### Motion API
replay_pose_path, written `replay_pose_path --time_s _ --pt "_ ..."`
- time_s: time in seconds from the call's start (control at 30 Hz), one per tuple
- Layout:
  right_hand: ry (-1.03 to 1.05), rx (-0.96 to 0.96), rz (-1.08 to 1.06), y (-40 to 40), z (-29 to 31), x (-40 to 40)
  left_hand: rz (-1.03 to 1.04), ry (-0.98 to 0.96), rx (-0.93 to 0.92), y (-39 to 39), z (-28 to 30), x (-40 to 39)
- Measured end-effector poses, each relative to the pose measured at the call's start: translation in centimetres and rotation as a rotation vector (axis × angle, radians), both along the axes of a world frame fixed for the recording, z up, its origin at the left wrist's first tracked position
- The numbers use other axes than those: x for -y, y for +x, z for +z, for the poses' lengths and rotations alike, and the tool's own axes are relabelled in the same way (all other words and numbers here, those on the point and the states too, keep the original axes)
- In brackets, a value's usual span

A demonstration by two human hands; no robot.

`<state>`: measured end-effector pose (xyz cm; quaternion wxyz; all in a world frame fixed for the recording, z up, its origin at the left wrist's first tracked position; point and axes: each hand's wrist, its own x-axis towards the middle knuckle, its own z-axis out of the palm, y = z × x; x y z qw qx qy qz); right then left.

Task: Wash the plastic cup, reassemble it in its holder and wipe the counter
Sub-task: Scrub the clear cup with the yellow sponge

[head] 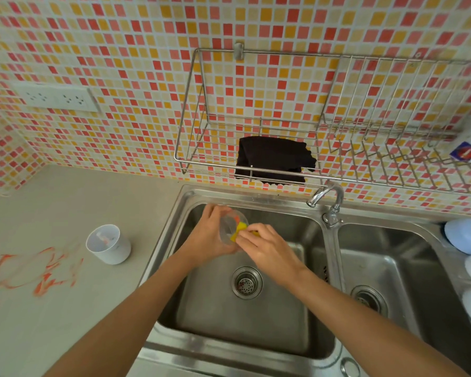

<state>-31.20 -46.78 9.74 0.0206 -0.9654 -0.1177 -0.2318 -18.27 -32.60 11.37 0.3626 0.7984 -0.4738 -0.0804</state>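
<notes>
Over the sink [174, 213], the left hand [210, 235] grips the clear plastic cup [230, 227] while the right hand [267, 246] pinches a yellow sponge [239, 229] inside: washing is underway. At nine o'clock, the white holder [109, 244] and the orange-smeared counter [38, 270] still wait.

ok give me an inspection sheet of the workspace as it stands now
surface: grey counter carries smeared orange streaks left of the double stainless steel sink.
job's things: clear plastic cup held over the left basin; yellow sponge pushed into it; white cylindrical holder upright on the counter.
clutter: black cloth in the wire wall rack; pale rounded items at the right edge, unidentifiable.
grippers: left hand has its grip round the cup; right hand pinches the sponge.
cables: nothing seen.
surroundings: mosaic tile wall, white double socket, chrome tap with no water visibly running.
</notes>
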Motion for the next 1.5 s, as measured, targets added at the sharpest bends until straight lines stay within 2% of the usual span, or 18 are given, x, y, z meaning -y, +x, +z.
replay_pose_path --time_s 0.07,0.13,0.2,0.27,0.37,0.43,0.53,0.63,0.67,0.73,0.83,0.9,1.0,1.07,1.17,1.23,1.37,1.5 --pt "0.124 -0.163 0.029 0.5 0.3 0.2 -0.005 0.015 0.079 0.3 -0.2 -0.1" --pt "0.384 -0.372 -0.019 1.0 0.4 0.2 -0.014 0.055 0.171 0.7 -0.1 -0.2" --pt "0.522 -0.473 -0.065 1.4 0.6 0.5 -0.043 0.100 0.223 0.8 0.4 -0.2" --pt "0.354 -0.479 -0.046 1.6 0.9 1.0 -0.074 0.126 0.231 0.6 1.0 0.1" --pt "-0.155 -0.231 -0.056 1.9 1.3 1.2 -0.095 0.135 0.215 0.3 1.6 0.5" --pt "-0.208 -0.125 -0.146 1.8 0.8 0.6 -0.103 0.121 0.240 0.6 1.8 0.6" --pt "0.065 -0.184 -0.220 1.5 0.3 -0.8 -0.131 0.111 0.240 0.8 2.0 0.6" --pt "0.730 -0.406 -0.257 1.5 0.8 -2.0 -0.145 0.092 0.238 0.7 1.8 0.2" --pt "0.841 -0.428 -0.252 1.5 0.9 -2.0 -0.147 0.101 0.236 0.6 1.8 0.1" --pt "0.721 -0.435 -0.214 1.2 1.1 -1.6 -0.151 0.108 0.242 0.4 1.7 0.0" --pt "0.067 -0.249 -0.117 1.4 0.7 0.1 -0.143 0.114 0.200 0.2 1.4 0.0" --pt "-0.163 -0.171 -0.121 1.6 0.7 0.9 -0.129 0.111 0.156 0.5 1.2 0.2" --pt "-0.105 -0.128 -0.149 1.3 0.6 0.5 -0.144 0.120 0.128 0.7 1.5 0.4" --pt "0.143 -0.181 -0.201 0.9 0.5 -0.5 -0.154 0.107 0.140 0.6 1.6 0.3" --pt "0.639 -0.389 -0.250 0.5 0.8 -1.2 -0.153 0.110 0.145 0.5 1.5 0.0" --pt "0.566 -0.399 -0.172 0.2 0.7 -0.4 -0.156 0.107 0.135 0.6 1.3 -0.2" --pt "0.065 -0.280 -0.038 0.3 0.9 1.2 -0.122 0.118 0.046 0.6 0.6 -0.1" --pt "-0.043 -0.118 -0.050 0.5 0.8 0.9 -0.089 0.085 -0.022 0.6 1.2 0.2"
